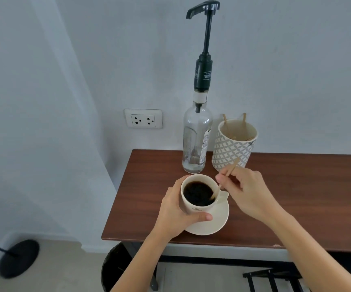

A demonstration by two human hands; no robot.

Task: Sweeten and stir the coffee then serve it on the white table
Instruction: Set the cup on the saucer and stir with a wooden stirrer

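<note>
A cream cup (193,208) full of black coffee (197,193) stands on a cream saucer (216,222) near the front left of a brown table (296,197). My left hand (176,209) wraps around the cup's left side, thumb across its front. My right hand (248,190) pinches a thin wooden stir stick (229,171), whose lower end dips into the coffee at the cup's right rim. Behind the cup stands a clear glass syrup bottle (195,140) with a tall black pump (205,45).
A patterned paper cup (231,148) holding several wooden sticks stands to the right of the bottle by the wall. A wall socket (143,119) is at the left. A black bin (115,268) sits under the table, and a round black stand base (18,258) on the floor.
</note>
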